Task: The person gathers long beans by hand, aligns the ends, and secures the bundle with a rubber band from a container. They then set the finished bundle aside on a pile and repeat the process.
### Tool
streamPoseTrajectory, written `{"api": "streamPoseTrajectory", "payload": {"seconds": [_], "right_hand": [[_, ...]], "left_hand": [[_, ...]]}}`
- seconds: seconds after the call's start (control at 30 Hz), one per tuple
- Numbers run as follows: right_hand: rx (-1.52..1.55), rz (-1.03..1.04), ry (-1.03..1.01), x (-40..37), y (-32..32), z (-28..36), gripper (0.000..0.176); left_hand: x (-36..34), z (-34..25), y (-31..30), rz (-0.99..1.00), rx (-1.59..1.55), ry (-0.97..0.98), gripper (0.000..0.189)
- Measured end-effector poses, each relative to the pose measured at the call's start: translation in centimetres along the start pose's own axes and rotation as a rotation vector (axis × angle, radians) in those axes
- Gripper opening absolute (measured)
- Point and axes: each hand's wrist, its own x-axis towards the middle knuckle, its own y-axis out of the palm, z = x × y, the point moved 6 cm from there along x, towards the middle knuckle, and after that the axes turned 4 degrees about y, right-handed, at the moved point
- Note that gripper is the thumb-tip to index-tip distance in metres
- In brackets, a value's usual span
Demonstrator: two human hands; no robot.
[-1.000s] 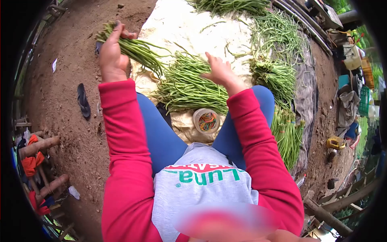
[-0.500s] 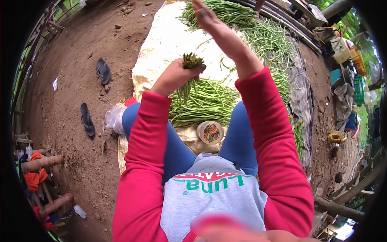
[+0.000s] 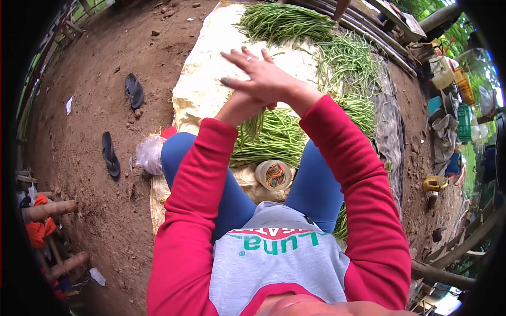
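Note:
My left hand [image 3: 238, 109] is closed around a bunch of green long beans [image 3: 254, 124], whose lengths hang below the fist. Its top end is hidden by my right hand [image 3: 264, 79], which lies flat across the top of the bunch with its fingers spread. Under both hands, a pile of long beans [image 3: 276, 137] rests on the pale sheet between my knees. Close to that pile stands a small tub of coloured rubber bands [image 3: 274, 175].
More long beans lie in a heap [image 3: 284, 22] at the sheet's far end and loosely [image 3: 350, 60] along its right side. The pale sheet [image 3: 203, 58] covers bare soil. Two dark flip-flops [image 3: 134, 91] and a plastic bag [image 3: 150, 154] are on the left.
My right hand has come down from its raised position onto the top of the bunch. My left hand still grips the long beans and has shifted slightly.

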Motion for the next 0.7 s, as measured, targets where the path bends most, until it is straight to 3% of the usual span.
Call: {"api": "streamPoseTrajectory", "payload": {"seconds": [0.03,0.07,0.1,0.17,0.2,0.23,0.3,0.33,0.37,0.4,0.43,0.47,0.53,0.57,0.6,0.63,0.67,0.7], "right_hand": [[0.219,-0.074,0.033,0.2,-1.0,-1.3,0.075],[0.714,-0.182,0.042,-0.4,-2.1,-2.1,0.068],[0.858,-0.289,0.006,-1.1,-2.8,-3.2,0.071],[1.091,-0.249,-0.038,-1.7,0.9,-4.8,0.087],[1.147,-0.043,0.101,-2.3,4.1,-4.9,0.098],[0.896,-0.102,-0.011,-3.6,5.7,-3.6,0.087],[1.295,0.078,0.086,-5.0,8.3,-1.9,0.091],[1.299,0.084,0.094,-5.4,8.2,-1.9,0.091],[1.197,0.086,0.155,-5.8,7.9,-2.1,0.074],[1.098,0.086,0.211,-6.1,7.6,-2.2,0.057],[1.109,0.087,0.216,-6.3,7.4,-2.5,0.057],[1.088,0.128,0.229,-6.4,7.2,-2.6,0.041],[1.192,0.178,0.275,-7.2,6.6,-2.6,0.018],[1.191,0.185,0.281,-7.2,6.5,-2.6,0.018],[1.106,0.232,0.15,-7.0,6.3,-2.1,0.021],[1.021,0.279,0.024,-7.1,6.2,-1.4,0.024],[1.031,0.237,0.158,-7.4,6.5,-1.6,0.023],[1.13,0.204,0.15,-7.3,6.2,-1.6,0.036]], "left_hand": [[-0.2,-1.7,-0.4,-0.074,-0.122,-0.073,0.025],[-1.0,-2.9,-1.1,-0.168,-0.167,-0.188,0.017],[-1.6,-4.9,-1.2,-0.305,-0.292,-0.146,0.021],[-1.5,-4.1,-2.5,-0.446,-0.507,-0.072,0.029],[-1.8,-4.1,-3.4,-0.456,-0.443,-0.062,0.038],[-1.8,-5.4,-3.3,-0.424,-0.496,-0.011,0.041],[-1.9,-5.4,-2.5,-0.47,-0.342,-0.034,0.046],[-1.7,-4.9,-2.4,-0.428,-0.246,0.036,0.043],[-1.9,-5.1,-2.3,-0.432,-0.248,0.025,0.043],[-1.6,-5.8,-1.6,-0.277,-0.138,0.041,0.038],[-1.5,-6.5,-0.9,-0.116,-0.029,0.056,0.035],[-1.9,-7.6,-0.5,0.009,-0.063,-0.013,0.028],[-2.1,-7.7,-0.2,0.107,-0.117,0.075,0.028],[-2.2,-8.1,0.1,0.202,-0.164,0.172,0.029],[-2.2,-7.6,0.6,0.337,-0.073,0.132,0.04],[-2.1,-7.3,0.7,0.333,-0.081,0.128,0.04],[-2.2,-7.0,0.9,0.307,-0.179,0.085,0.033],[-2.4,-6.5,1.3,0.28,-0.281,0.035,0.026]]}}
